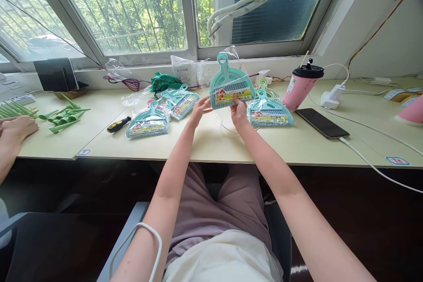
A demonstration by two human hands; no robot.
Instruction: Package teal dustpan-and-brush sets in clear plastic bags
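Observation:
Both hands hold up a small turquoise dustpan-and-brush set point(230, 80) in a clear plastic bag, tilted above the table. My right hand point(238, 112) grips its lower edge, thumb pressed on the yellow label. At the lower left corner, the fingers of my left hand point(200, 110) close on the set, partly hidden by it. To the right lies another bagged dustpan set point(269, 112), overlapping a greenish one point(264, 86). Left of my hands are two more bagged sets, a nearer dustpan set point(148, 120) and a farther dustpan set point(181, 102).
A yellow-black screwdriver point(119, 124) lies left. Right are a pink cup point(302, 86), a phone point(322, 122) and a charger point(331, 97) with cables. Crumpled green plastic point(167, 83) lies by the window. Another person's hand point(18, 128) rests near green stalk-like pieces point(66, 114).

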